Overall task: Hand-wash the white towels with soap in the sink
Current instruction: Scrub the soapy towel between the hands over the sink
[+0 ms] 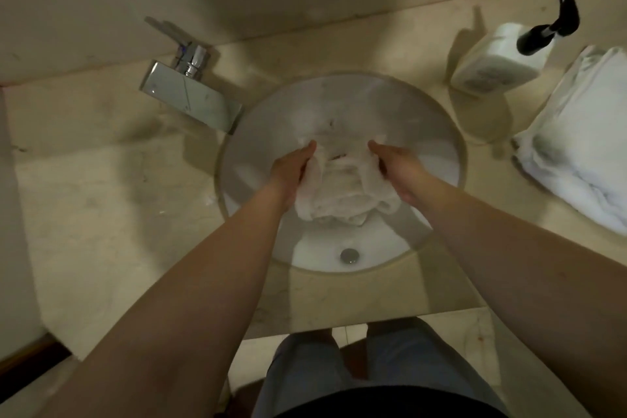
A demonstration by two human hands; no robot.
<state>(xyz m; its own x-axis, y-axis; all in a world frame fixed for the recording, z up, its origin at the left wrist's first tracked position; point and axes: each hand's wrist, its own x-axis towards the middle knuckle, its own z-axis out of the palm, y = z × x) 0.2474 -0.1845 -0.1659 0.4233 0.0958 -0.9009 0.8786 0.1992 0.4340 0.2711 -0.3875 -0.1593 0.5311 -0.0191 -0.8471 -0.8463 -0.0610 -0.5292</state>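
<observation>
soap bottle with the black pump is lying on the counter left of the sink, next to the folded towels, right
Not quite: the head view shows the soap bottle lying on the counter to the right of the sink, not the left. It is indeed next to the folded towels.

White towel (342, 190) in a white sink (437, 132); chrome tap (190, 95); white soap bottle (492, 61) (black pump); beige counter (101, 197).

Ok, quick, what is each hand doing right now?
Left hand: grips the white towel over the sink.
Right hand: grips the same towel's other side.
</observation>
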